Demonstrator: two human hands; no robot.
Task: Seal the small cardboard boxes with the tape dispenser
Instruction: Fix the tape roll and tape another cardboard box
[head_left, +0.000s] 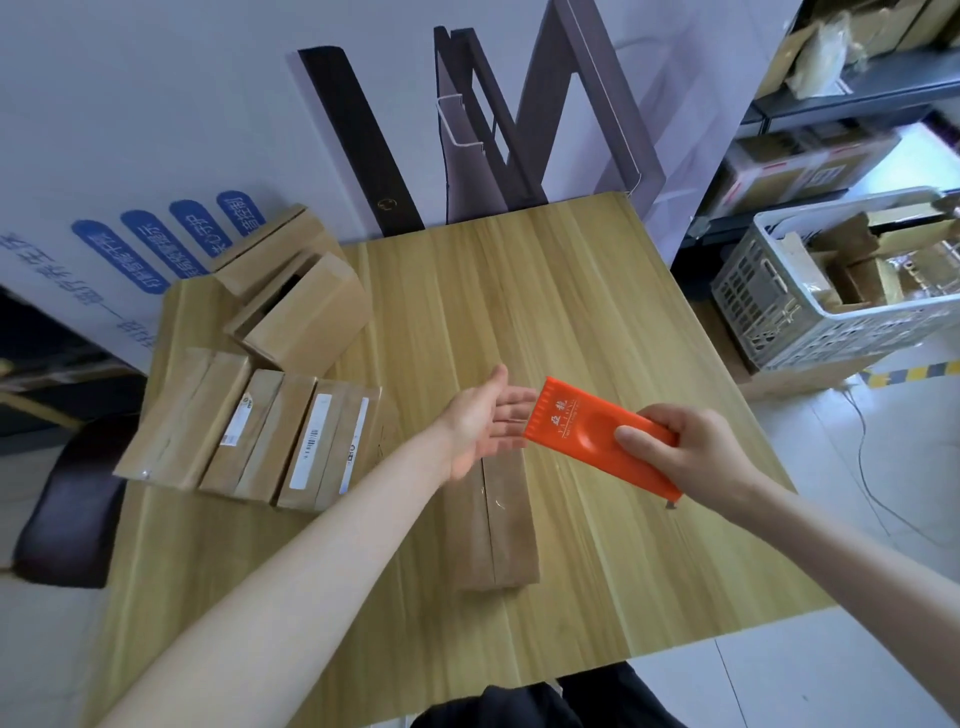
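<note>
While my right hand (696, 452) is gripping the orange tape dispenser (602, 441), my left hand (483, 421) is hovering open-palmed beside it; the cardboard box (498, 525) is lying mid-table (571, 291), toward the near edge; I judge taping its seam comes next, needing the dispenser lowered onto it.

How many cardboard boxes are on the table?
6: one in the centre under the hands, three in a row at left, and two behind them. More could be hidden.
</note>
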